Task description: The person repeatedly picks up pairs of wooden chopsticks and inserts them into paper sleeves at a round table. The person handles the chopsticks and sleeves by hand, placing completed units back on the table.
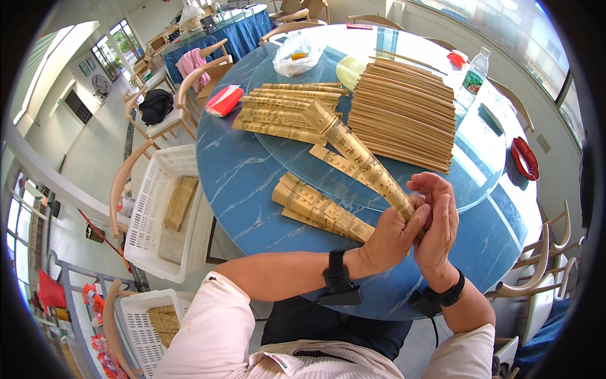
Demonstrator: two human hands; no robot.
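A tapered gold paper tube (366, 162) is held above the tabletop (237, 205), its narrow end, toward the near edge, gripped by the curled left hand (389, 239). The right hand (441, 227) is cupped half open alongside; its contact cannot be told. Brown sticks (402, 114) are stacked toward the far edge.
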